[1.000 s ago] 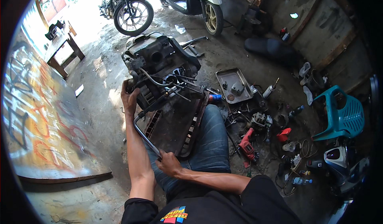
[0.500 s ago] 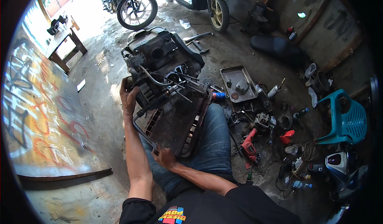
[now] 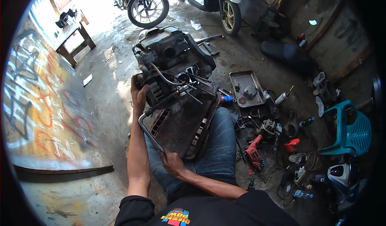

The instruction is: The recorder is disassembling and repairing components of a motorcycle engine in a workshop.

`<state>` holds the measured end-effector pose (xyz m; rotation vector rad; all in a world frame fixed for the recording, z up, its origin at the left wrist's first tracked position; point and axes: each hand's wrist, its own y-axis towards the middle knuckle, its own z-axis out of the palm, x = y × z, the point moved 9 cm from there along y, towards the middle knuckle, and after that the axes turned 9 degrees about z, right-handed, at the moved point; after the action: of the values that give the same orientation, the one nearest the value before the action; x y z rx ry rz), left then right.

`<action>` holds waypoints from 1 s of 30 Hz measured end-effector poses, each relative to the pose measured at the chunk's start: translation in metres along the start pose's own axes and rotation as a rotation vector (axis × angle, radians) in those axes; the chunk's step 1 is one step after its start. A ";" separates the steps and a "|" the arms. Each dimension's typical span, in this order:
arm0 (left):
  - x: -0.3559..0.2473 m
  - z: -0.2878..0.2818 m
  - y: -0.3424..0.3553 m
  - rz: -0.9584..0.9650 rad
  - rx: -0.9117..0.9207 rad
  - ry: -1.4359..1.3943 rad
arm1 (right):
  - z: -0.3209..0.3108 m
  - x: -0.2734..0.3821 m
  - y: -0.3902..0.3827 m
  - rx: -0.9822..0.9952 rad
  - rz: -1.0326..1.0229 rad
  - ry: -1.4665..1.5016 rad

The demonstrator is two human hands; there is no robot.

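Observation:
A greasy motorcycle engine (image 3: 173,53) with studs and a curved metal pipe rests in front of my knees. My left hand (image 3: 139,92) grips its left side, thumb and fingers around the edge. Closed around the near end of a bent metal bar (image 3: 152,136) is my right hand (image 3: 173,164). From there the bar runs forward, bends and reaches toward the middle of the engine; how its far end meets the engine I cannot make out. Beneath the bar, a dark slotted crate (image 3: 177,125) lies between my legs, against the near side of the engine.
To the right are a metal tray (image 3: 248,90) with parts, a spray can (image 3: 282,97), a red power drill (image 3: 253,151), a teal plastic chair (image 3: 348,127) and several loose tools. A painted board (image 3: 52,117) stands at left. Motorcycles (image 3: 148,8) are parked ahead.
The whole scene has shifted a little to the right in the picture as the view turned. Both hands keep the same grips; the bar's angle to the engine looks nearly unchanged.

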<state>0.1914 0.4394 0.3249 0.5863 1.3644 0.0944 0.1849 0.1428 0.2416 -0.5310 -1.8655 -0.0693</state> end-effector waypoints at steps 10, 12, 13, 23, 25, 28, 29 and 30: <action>0.003 -0.002 0.003 0.069 0.092 0.125 | 0.004 -0.004 0.000 0.024 0.025 -0.003; 0.001 -0.002 0.007 0.087 0.140 0.173 | 0.003 -0.001 0.000 0.021 0.011 0.049; 0.000 -0.002 0.006 0.094 0.164 0.201 | 0.004 0.001 -0.002 0.033 0.002 0.048; 0.004 0.000 0.007 0.037 0.238 0.146 | 0.013 0.028 -0.026 0.060 -0.015 -0.007; 0.004 -0.001 0.006 0.026 0.217 0.139 | 0.011 0.030 -0.030 0.047 -0.005 -0.027; 0.002 -0.002 0.005 0.037 0.180 0.132 | 0.000 0.033 -0.028 0.032 0.021 -0.056; 0.001 -0.001 0.006 0.052 0.181 0.150 | -0.004 0.035 -0.027 0.036 0.035 -0.058; -0.002 0.000 0.006 0.079 0.185 0.165 | -0.009 0.035 -0.025 0.037 0.064 -0.058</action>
<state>0.1923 0.4438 0.3292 0.8026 1.5198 0.0823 0.1735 0.1288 0.2816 -0.5723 -1.9011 0.0234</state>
